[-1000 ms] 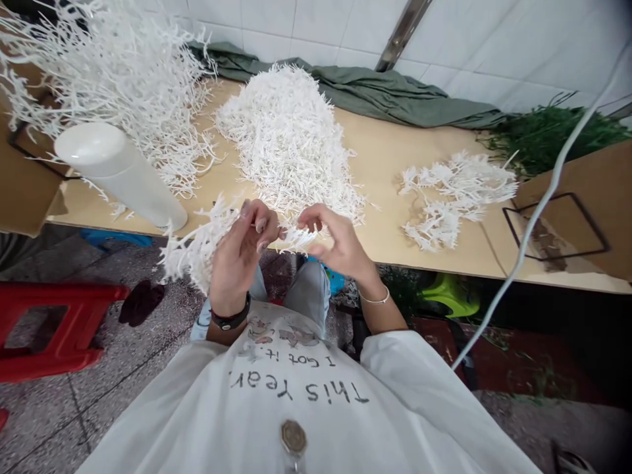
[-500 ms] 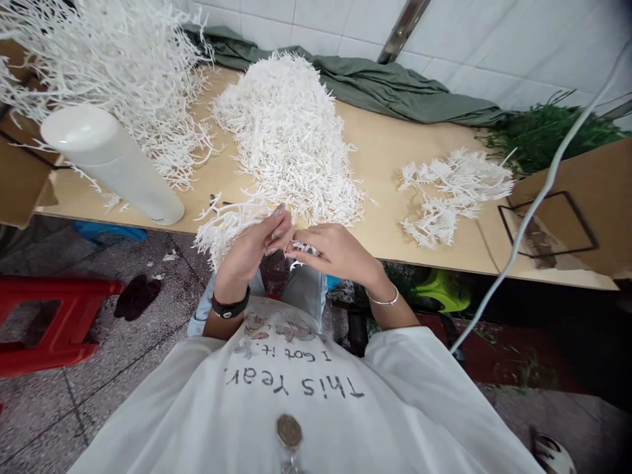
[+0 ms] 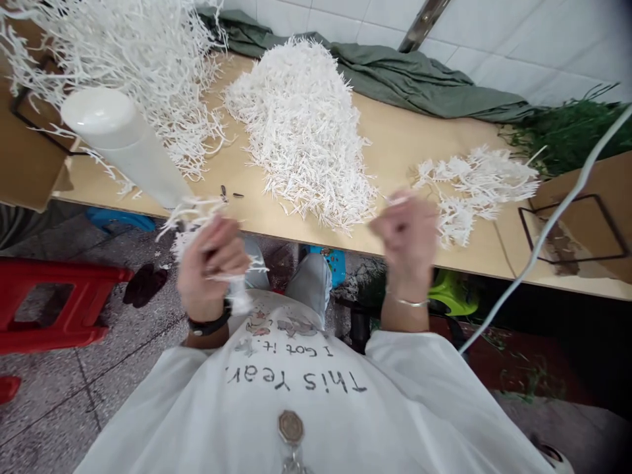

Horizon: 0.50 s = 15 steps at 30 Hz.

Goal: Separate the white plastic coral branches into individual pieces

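My left hand [image 3: 210,266] is closed around a bunch of white plastic branch sprigs [image 3: 195,220], held in front of my chest below the table's front edge. My right hand [image 3: 407,234], blurred by motion, is curled into a fist off to the right, with a small white sprig tip [image 3: 399,197] showing at its fingers. The two hands are well apart. A tall heap of short white sprigs [image 3: 301,125] lies on the wooden table [image 3: 390,145] straight ahead. A smaller pile of finished white sprigs [image 3: 474,184] lies just beyond my right hand.
A white cylinder [image 3: 118,141] lies at the table's left front, with long white branches [image 3: 113,59] behind it. Green cloth [image 3: 395,76] and green foliage [image 3: 567,128] line the back. A cardboard box [image 3: 587,204] sits right, a red stool [image 3: 54,306] left on the floor.
My hands were together at the bunch; now they have pulled apart, the left down and left with the bunch, the right quickly to the right.
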Motion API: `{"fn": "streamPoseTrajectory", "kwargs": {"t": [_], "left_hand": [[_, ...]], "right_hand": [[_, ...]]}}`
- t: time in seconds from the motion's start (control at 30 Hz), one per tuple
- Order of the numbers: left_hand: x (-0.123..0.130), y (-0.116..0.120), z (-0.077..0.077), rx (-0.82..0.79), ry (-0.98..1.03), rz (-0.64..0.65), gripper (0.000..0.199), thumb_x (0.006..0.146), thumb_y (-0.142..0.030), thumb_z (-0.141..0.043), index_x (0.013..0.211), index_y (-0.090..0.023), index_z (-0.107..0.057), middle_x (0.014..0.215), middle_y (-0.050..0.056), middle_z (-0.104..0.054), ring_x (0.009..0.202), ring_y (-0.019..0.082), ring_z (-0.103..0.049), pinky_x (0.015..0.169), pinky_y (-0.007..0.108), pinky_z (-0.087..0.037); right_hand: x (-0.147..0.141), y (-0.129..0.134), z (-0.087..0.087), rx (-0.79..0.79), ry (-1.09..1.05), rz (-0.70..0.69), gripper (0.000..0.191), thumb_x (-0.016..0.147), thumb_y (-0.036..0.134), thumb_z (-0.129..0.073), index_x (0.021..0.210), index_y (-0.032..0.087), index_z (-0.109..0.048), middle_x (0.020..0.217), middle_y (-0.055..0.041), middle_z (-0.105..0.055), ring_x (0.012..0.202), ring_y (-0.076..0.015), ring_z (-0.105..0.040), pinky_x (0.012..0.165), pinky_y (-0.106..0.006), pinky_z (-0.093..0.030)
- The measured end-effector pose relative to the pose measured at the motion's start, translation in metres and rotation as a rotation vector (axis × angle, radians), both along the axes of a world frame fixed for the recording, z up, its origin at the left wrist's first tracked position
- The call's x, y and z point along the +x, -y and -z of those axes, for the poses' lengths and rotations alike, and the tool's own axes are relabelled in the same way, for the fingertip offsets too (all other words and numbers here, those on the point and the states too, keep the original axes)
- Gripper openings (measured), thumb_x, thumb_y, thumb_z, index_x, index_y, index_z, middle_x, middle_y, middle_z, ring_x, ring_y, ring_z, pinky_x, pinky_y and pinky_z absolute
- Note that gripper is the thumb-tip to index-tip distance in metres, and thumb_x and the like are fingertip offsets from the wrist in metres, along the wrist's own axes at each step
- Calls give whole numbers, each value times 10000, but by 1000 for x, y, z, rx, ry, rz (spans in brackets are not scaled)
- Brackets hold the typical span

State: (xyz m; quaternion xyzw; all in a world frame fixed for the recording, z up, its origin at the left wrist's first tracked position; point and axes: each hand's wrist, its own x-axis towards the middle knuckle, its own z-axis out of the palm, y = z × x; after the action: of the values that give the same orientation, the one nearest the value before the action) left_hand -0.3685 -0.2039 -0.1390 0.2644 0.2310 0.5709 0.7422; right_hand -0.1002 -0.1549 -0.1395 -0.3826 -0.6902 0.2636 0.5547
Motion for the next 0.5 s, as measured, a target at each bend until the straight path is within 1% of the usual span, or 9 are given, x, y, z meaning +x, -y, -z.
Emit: {"fn": "streamPoseTrajectory", "kwargs": {"t": [0.07, 0.1, 0.17, 0.2, 0.27, 0.33, 0.4, 0.43, 0.5], "left_hand": [[-13, 6, -5, 73, 107, -277, 455, 883, -278, -549, 508, -200, -305, 356, -99, -108, 317, 47, -42, 325, 192, -201], [-17, 7, -7, 103, 128, -393, 466, 868, -290, -573, 509, -204, -290, 346, -98, -101, 316, 50, -42, 328, 207, -196], [-17, 8, -10, 131, 128, -527, 470, 878, -300, -557, 515, -208, -273, 344, -89, -105, 328, 60, -50, 351, 236, -190], [-14, 7, -11, 132, 118, -547, 460, 897, -292, -526, 521, -208, -275, 357, -82, -113, 340, 66, -58, 369, 248, -186], [-5, 1, -13, 152, 112, -548, 434, 924, -273, -481, 538, -206, -293, 394, -72, -124, 361, 74, -82, 401, 261, -187], [5, -6, -13, 187, 114, -505, 423, 921, -275, -491, 545, -203, -311, 415, -69, -126, 374, 79, -114, 416, 259, -206], [13, -13, -13, 206, 120, -452, 416, 913, -288, -504, 545, -200, -332, 413, -72, -132, 383, 81, -138, 417, 242, -238], [16, -16, -12, 206, 121, -434, 412, 918, -289, -492, 545, -198, -343, 415, -73, -140, 389, 81, -150, 425, 229, -266], [21, -21, -11, 189, 115, -410, 412, 940, -288, -444, 547, -194, -358, 423, -72, -149, 401, 83, -179, 467, 209, -332]], "right_hand": [[30, -14, -10, 81, -157, 175, 448, 885, 501, -387, 553, 235, -248, 486, 72, -151, 370, -58, -74, 405, -287, -113], [41, -22, -13, 126, -303, 359, 419, 848, 527, -436, 571, 246, -295, 515, 57, -195, 386, -69, -102, 414, -296, -108], [49, -39, -9, 174, -352, 564, 363, 829, 584, -411, 654, 268, -376, 586, 21, -288, 418, -104, -188, 421, -298, -137], [47, -49, -3, 174, -297, 606, 344, 829, 595, -406, 700, 276, -413, 622, 3, -339, 447, -124, -248, 426, -299, -182], [33, -70, 13, 131, -22, 563, 297, 844, 567, -415, 810, 278, -473, 680, -20, -423, 541, -159, -374, 485, -317, -323], [14, -89, 30, 70, 299, 488, 261, 840, 476, -487, 924, 232, -528, 741, -49, -491, 704, -201, -478, 649, -380, -436], [-5, -99, 40, 37, 543, 438, 268, 836, 399, -517, 982, 177, -554, 874, -102, -541, 910, -257, -501, 824, -462, -440], [-13, -98, 41, 49, 603, 426, 261, 845, 383, -510, 987, 170, -559, 963, -127, -546, 1002, -278, -481, 886, -489, -418], [-31, -85, 36, 117, 564, 352, 224, 888, 373, -459, 962, 188, -563, 1049, -129, -551, 1067, -270, -468, 936, -476, -394]]}}
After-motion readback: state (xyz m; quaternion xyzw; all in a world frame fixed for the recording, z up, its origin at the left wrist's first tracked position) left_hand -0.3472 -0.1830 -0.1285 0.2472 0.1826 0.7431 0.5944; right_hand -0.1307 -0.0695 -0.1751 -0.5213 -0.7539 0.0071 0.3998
